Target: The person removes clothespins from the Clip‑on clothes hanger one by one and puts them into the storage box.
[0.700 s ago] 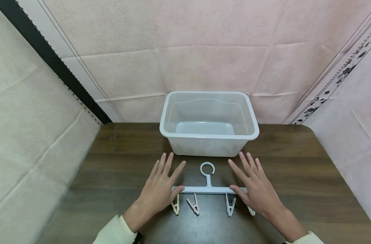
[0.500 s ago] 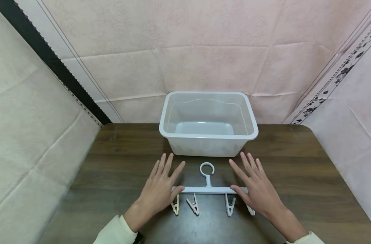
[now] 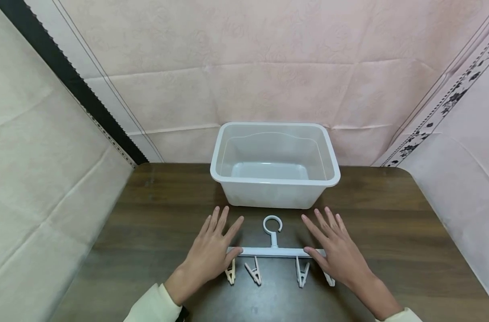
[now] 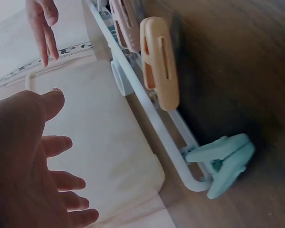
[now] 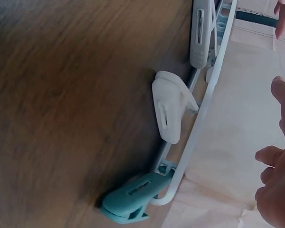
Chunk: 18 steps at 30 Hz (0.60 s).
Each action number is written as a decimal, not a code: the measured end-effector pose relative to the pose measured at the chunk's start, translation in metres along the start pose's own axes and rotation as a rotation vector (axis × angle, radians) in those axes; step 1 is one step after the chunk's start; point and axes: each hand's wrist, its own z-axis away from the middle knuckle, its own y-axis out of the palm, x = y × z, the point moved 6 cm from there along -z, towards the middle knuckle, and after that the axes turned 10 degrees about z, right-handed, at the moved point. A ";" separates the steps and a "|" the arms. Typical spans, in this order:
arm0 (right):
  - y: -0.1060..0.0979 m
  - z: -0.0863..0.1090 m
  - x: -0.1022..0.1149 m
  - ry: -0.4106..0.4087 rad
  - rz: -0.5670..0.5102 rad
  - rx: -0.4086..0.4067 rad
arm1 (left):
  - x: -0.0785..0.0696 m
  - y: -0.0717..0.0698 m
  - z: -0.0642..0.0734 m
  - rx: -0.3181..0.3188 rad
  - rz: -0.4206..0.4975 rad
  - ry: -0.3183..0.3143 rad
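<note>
A pale clip hanger (image 3: 274,252) with a ring-shaped hook lies on the table in front of the bin. Above its left end hovers my left hand (image 3: 208,254), fingers spread and nothing in them. My right hand (image 3: 341,255) is likewise spread over the other end, holding nothing. In the left wrist view a pink clip (image 4: 126,23), an orange clip (image 4: 159,61) and a mint-green clip (image 4: 223,159) hang from the bar. The right wrist view has a grey clip (image 5: 200,35), a white clip (image 5: 168,107) and a teal clip (image 5: 135,197). In the head view the hands cover the end clips.
A translucent white plastic bin (image 3: 276,195) stands upright just beyond the hanger, near the far table edge. The dark wooden table (image 3: 393,250) extends to both sides. Pale cloth (image 3: 280,89) hangs behind and at the sides.
Both hands' fingertips have drawn back slightly towards me, away from the bin. The head view has shifted a little. The hanger and bin stay in place.
</note>
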 end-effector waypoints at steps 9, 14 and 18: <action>0.003 0.002 0.000 -0.017 -0.014 -0.009 | 0.003 0.004 -0.002 0.022 0.045 -0.015; 0.006 0.002 -0.001 -0.020 -0.017 0.000 | 0.004 0.006 -0.003 0.033 0.041 -0.017; 0.011 0.004 0.000 -0.020 -0.022 0.030 | 0.006 0.010 -0.002 0.064 0.064 -0.030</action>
